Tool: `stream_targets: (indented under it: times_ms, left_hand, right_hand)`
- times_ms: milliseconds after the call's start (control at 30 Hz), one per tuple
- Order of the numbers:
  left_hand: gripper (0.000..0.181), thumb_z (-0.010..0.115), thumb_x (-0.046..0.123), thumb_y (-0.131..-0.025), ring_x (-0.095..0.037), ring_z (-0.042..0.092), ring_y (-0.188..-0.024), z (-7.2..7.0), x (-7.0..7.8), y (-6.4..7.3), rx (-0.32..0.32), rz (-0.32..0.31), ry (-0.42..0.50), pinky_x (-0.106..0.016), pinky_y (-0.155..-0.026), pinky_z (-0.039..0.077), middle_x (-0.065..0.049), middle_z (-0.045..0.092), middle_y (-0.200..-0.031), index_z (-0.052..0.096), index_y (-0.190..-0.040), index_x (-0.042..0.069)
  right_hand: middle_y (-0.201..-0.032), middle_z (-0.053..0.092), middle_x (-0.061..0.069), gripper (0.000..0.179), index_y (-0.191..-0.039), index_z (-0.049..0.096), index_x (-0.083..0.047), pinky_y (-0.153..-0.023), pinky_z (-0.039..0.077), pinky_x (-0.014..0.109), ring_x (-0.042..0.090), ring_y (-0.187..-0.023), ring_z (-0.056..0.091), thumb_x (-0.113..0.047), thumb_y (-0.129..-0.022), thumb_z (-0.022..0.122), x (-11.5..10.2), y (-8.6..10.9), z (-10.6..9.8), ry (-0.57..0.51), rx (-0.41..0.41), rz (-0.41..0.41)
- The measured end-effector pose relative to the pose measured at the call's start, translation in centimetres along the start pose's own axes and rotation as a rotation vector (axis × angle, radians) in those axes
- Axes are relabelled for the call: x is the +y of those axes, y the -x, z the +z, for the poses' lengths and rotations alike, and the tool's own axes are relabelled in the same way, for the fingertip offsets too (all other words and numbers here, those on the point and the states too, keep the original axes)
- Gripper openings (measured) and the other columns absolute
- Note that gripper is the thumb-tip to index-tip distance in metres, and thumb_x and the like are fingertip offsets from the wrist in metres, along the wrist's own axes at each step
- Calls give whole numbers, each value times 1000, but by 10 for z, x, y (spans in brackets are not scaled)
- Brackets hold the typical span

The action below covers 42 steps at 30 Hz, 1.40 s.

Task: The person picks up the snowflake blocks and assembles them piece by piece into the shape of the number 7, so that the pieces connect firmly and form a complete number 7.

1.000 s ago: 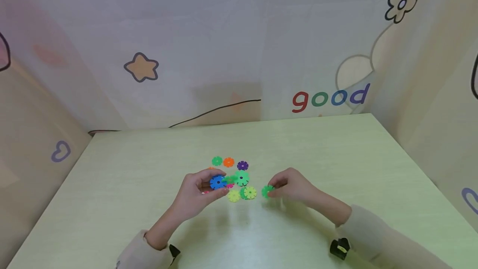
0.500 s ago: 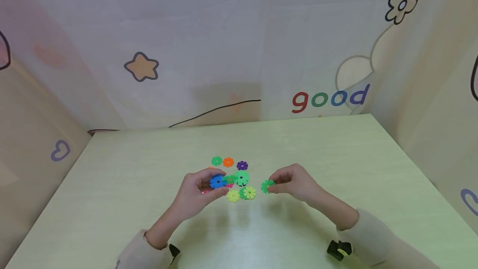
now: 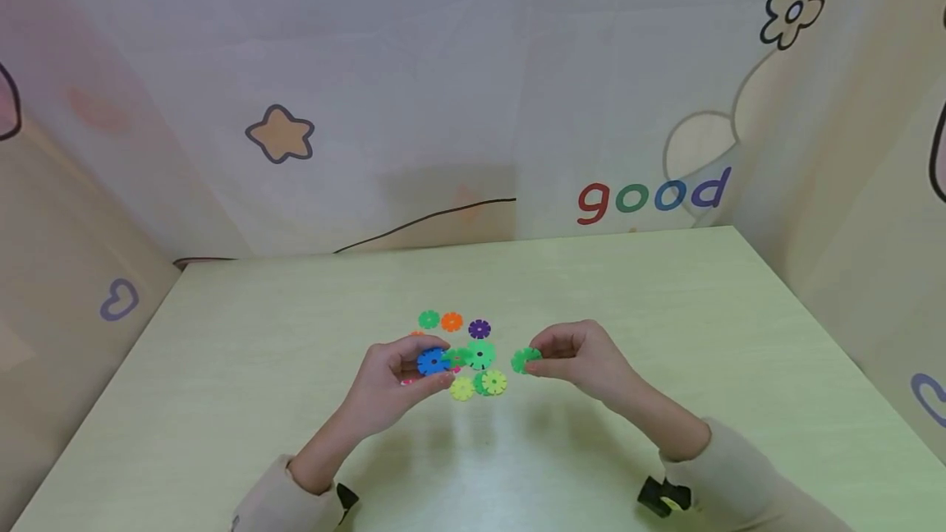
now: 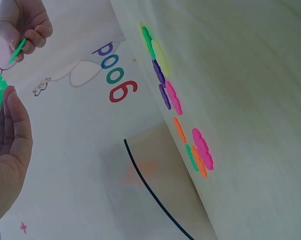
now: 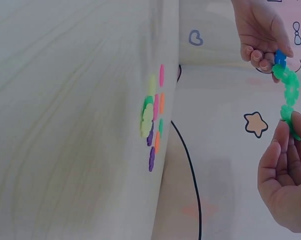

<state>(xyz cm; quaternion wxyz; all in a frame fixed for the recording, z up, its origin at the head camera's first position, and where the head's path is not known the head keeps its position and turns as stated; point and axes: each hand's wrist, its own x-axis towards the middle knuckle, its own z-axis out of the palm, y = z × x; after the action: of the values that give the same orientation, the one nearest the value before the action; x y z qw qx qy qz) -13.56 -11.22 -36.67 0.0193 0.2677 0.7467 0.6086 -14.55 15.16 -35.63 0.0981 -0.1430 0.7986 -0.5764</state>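
Note:
In the head view my left hand (image 3: 388,376) pinches a blue snowflake disc (image 3: 432,362) between thumb and fingers. Joined to that blue disc is a short chain of green discs (image 3: 482,355) pointing right. My right hand (image 3: 587,361) holds a single green snowflake disc (image 3: 524,360) by its edge, a small gap away from the chain's free end. Both hands are raised above the table. The right wrist view shows the blue disc (image 5: 280,59) in the other hand's fingertips, with the green chain (image 5: 291,87) hanging toward the single green disc (image 5: 286,114).
Loose discs lie on the table (image 3: 296,318) beneath and behind the hands: green (image 3: 429,319), orange (image 3: 452,322), purple (image 3: 479,329), yellow (image 3: 493,382) and pink (image 4: 202,149). A printed cloth (image 3: 414,89) hangs behind the table and along its sides.
My right hand has lifted and shifted slightly left with the green disc, bringing it closer to the chain. My left hand has stayed nearly still.

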Motion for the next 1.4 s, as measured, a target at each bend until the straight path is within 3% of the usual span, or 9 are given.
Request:
stream_targets:
  times_ms: [233,567,900,1200,1400]
  left_hand:
    - [27,68,0,-79,-14,66,-76,1,-1,0,-10,16,15,-28,-68,54,-19,66,-89,59,-104,-8]
    - [27,68,1,-79,-13,63,-71,3,-3,-1,-21,6,-1,-27,-66,54,-15,65,-87,61,-104,-7]
    - [26,67,0,-80,-11,62,-72,6,1,-2,-45,29,4,-29,-68,54,-14,63,-85,60,-104,-7]
    - [27,66,0,-81,-11,63,-74,6,-1,-4,-81,53,-11,-28,-70,54,-17,64,-86,59,-106,-9]
    - [28,64,-3,-81,-11,63,-73,5,-3,-3,-102,79,14,-29,-68,54,-20,63,-86,55,-107,-11]
  right_hand:
    - [-82,66,15,20,-93,64,9,-68,53,26,22,-72,63,-3,-78,70,-4,2,3,-56,4,-64]
    - [-80,66,14,19,-90,65,9,-66,53,26,27,-71,62,-2,-76,71,-7,3,7,-50,48,-70]
    - [-81,66,15,17,-89,65,10,-68,53,26,16,-70,63,1,-76,70,-9,4,11,-98,63,-98]
    - [-79,67,10,12,-84,68,5,-65,52,28,17,-70,61,-3,-76,71,-8,3,13,-34,87,-116]
    - [-75,68,8,4,-77,70,2,-65,51,29,16,-72,62,-1,-74,72,-8,3,18,34,130,-206]
